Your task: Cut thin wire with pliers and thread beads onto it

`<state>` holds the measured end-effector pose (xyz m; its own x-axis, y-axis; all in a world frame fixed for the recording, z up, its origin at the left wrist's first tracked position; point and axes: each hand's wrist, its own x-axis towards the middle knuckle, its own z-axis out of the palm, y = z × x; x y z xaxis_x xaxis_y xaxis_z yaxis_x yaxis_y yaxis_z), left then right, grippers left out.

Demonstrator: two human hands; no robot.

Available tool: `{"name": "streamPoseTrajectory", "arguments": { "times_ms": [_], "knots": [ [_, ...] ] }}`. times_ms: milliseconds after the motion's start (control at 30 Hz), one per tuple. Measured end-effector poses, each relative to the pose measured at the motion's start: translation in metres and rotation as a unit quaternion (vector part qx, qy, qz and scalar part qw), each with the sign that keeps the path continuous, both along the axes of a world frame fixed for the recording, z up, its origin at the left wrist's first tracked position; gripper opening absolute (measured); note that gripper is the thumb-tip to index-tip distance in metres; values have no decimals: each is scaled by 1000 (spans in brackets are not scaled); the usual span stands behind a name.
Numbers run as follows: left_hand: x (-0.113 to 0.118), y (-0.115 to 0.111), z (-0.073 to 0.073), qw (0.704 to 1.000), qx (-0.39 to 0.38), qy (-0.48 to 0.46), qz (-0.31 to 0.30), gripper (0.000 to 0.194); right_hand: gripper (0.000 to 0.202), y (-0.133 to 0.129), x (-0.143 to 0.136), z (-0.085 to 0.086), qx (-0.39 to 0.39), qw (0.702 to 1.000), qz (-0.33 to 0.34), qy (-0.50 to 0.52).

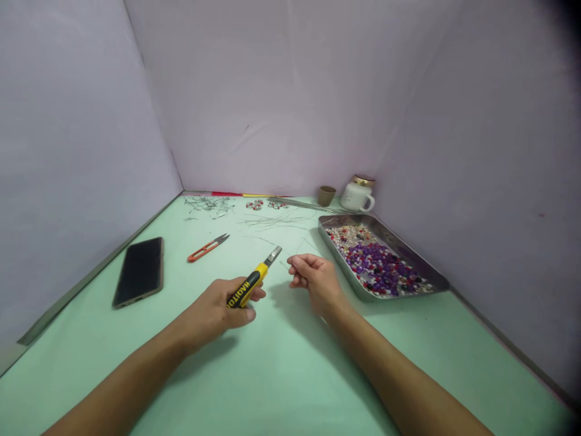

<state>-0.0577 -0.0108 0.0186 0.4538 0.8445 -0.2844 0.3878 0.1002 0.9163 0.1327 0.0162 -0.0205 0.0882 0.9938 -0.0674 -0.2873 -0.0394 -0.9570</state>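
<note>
My left hand (233, 303) is wrapped round a yellow and black tool marked HAOITOO (249, 286), its metal tip pointing up and to the right. To the right of that tip, my right hand (313, 278) pinches a thin wire (284, 264) between thumb and forefinger. The wire's small end sticks out leftward, apart from the tool. Several loose thin wires (272, 220) lie on the green table (272, 375) beyond my hands. Near the back are two small rings of red and clear beads (255, 205).
A metal tray (442, 286) of mixed beads stands at the right. Orange snips (206, 249) and a black phone (140, 270) lie at the left. Tangled wire pieces (209, 206), a brown cup (326, 195) and a white lidded mug (356, 195) are at the back.
</note>
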Motion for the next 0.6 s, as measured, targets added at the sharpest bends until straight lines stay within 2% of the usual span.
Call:
{"name": "streamPoseTrajectory", "arguments": {
  "times_ms": [267, 433, 600],
  "knots": [
    [5, -5, 3, 999, -29, 18, -19, 40, 16, 0, -2, -1, 32, 995, -36, -83],
    [6, -6, 0, 999, -10, 24, -25, 28, 17, -3, -3, 0, 56, 980, -63, -178],
    [8, -7, 0, 999, -11, -1, -33, 19, 17, -4, -4, 2, 60, 980, -63, -178]
  ]
}}
